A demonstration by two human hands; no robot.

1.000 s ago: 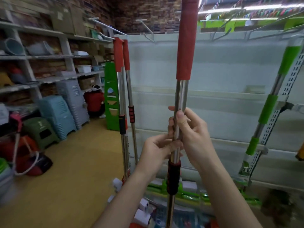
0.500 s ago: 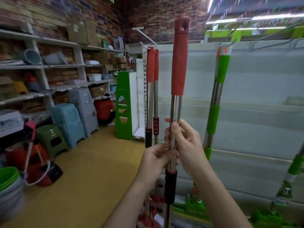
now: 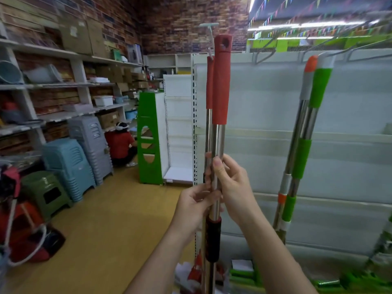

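Note:
A mop pole [image 3: 218,136] stands upright in front of me, a steel tube with a red foam grip at the top and a black and red collar lower down. My left hand [image 3: 196,205] grips the steel tube just above the collar. My right hand [image 3: 231,183] grips the tube slightly higher, thumb up along the metal. Directly behind it another red-handled pole [image 3: 209,90] hangs from a white hook.
Two green-handled poles [image 3: 305,145] lean on the white shelving panel [image 3: 265,102] at right. Stacked plastic stools [image 3: 70,166] and wall shelves of boxes line the left. A person in red [image 3: 121,143] crouches by a green stand [image 3: 149,136]. Mop heads lie on the floor below.
The view has swung left, so the shelving and green poles slid to the right. Both hands keep the same hold on the pole, whose red top is now fully in view.

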